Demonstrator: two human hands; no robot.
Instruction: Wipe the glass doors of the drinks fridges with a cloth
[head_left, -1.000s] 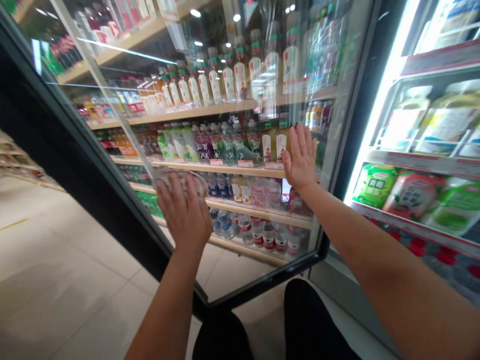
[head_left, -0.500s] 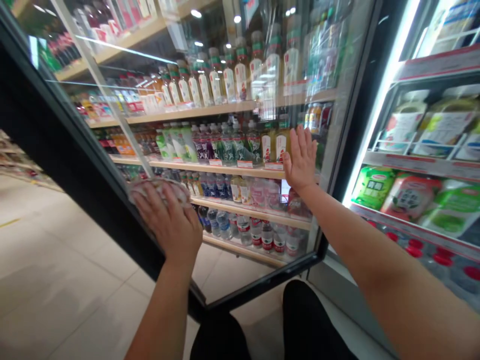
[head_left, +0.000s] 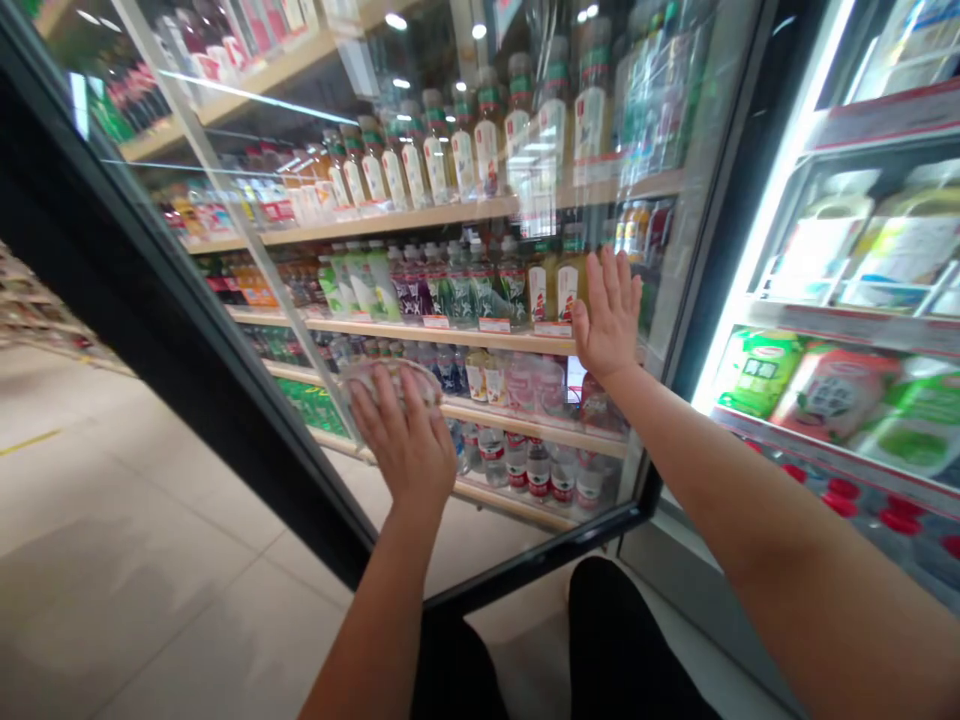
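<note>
My left hand (head_left: 405, 440) lies over a whitish, crumpled, soft cloth (head_left: 427, 383), fingers stretched and slightly parted, holding it against the clear glass pane (head_left: 480, 560) of a door with a thick black frame (head_left: 202, 365). The cloth sits in the lower half of the pane, nearer its left edge than its right, and sticks out past my fingertips.

My right hand (head_left: 609, 325) holds nothing; it is spread wide, palm to the glass, near the pane's right edge and above its lower right corner. My 2 hands are well apart.

Pale wooden shelves (head_left: 450, 218) of upright drink bottles show in the pane, with white streaks of light across its upper part. Beyond the door's right edge, a brightly lit cooler holds a green package (head_left: 761, 372) with white writing. Below the pane's bottom edge are my 2 black-clad legs (head_left: 622, 640), above beige floor tiles (head_left: 187, 620).
</note>
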